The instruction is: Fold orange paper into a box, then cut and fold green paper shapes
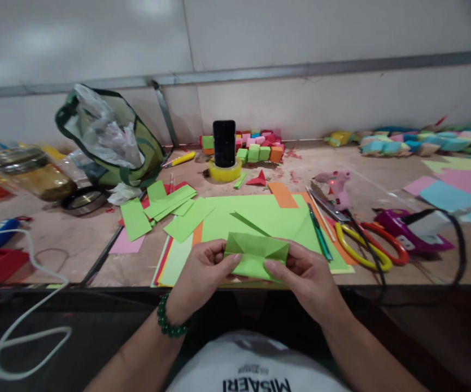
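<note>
A folded piece of green paper (pixel 255 247) with creased, slanting flaps is stretched between my two hands, just above the table's front edge. My left hand (pixel 210 267) pinches its left end, thumb on top. At the other end, my right hand (pixel 300 269) grips the paper the same way, with the thumb pressed on its lower part. Behind it lies a stack of coloured paper sheets (pixel 227 215), green on top. Cut green paper strips (pixel 173 204) are scattered to the left of the stack. The fingers under the folded paper are partly hidden.
Right of the stack lie a green pen (pixel 319 231), yellow-handled scissors (pixel 361 247), a pink glue gun (pixel 339 188) and a purple device (pixel 413 231). A phone (pixel 224 142) stands on a yellow tape roll (pixel 224 171) before folded paper cubes (pixel 255 152). A bag (pixel 112 136) leans at left.
</note>
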Demonstrator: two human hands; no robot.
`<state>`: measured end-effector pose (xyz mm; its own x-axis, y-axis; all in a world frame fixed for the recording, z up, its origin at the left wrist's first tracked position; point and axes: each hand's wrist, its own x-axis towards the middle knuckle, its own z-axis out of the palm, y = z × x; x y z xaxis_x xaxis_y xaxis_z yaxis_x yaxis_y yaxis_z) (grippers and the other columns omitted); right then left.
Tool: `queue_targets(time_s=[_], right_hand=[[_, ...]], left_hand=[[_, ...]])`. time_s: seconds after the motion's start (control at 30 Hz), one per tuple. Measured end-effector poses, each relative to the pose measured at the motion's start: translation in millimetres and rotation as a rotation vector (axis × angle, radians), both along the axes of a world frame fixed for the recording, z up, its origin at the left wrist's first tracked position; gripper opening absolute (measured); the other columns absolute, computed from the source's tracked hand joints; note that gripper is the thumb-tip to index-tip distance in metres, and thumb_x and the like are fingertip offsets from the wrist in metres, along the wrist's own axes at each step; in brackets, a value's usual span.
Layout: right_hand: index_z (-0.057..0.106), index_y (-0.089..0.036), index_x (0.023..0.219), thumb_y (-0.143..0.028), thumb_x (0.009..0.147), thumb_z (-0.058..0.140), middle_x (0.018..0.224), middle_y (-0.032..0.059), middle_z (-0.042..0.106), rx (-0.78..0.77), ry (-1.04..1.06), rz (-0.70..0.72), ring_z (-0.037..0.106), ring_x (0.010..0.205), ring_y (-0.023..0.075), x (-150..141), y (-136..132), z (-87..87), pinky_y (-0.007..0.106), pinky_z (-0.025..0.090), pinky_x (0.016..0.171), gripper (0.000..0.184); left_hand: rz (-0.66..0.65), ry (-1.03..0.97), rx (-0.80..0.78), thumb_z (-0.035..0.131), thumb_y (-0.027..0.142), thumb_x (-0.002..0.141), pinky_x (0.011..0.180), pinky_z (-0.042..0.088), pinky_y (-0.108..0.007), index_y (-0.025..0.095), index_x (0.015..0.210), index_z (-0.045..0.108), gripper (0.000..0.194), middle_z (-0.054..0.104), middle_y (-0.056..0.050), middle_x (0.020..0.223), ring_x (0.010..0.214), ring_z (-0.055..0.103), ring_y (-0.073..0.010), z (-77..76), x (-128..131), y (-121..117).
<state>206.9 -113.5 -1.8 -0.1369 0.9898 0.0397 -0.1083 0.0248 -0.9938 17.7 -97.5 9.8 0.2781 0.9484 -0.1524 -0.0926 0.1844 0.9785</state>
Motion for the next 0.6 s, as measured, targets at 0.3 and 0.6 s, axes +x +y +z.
queue_targets(time_s=[0.3,0.6], right_hand=[[0.076,-0.025,0.096,-0.021,0.072,0.07,0.088,0.0012,0.076,0.022,-0.02,-0.054,0.069,0.069,0.0158,-0.2,-1.9,-3.2,0.026,0.059,0.06,0.025],[0.079,-0.029,0.08,-0.004,0.064,0.057,0.083,0.0008,0.076,0.132,-0.043,-0.149,0.071,0.077,0.0187,-1.5,-1.4,-3.8,0.028,0.059,0.068,0.037]], left_hand=[[0.001,-0.057,-0.015,0.071,0.028,0.071,0.059,0.057,-0.026,0.011,0.079,0.065,0.02,0.066,-0.002,0.069,0.061,0.062,-0.0129,-1.5,0.4,1.7],[-0.061,-0.074,-0.039,0.065,0.033,0.079,0.059,0.052,-0.02,0.012,0.077,0.066,0.021,0.069,-0.003,0.061,0.057,0.067,-0.013,-7.1,-0.4,-3.8]])
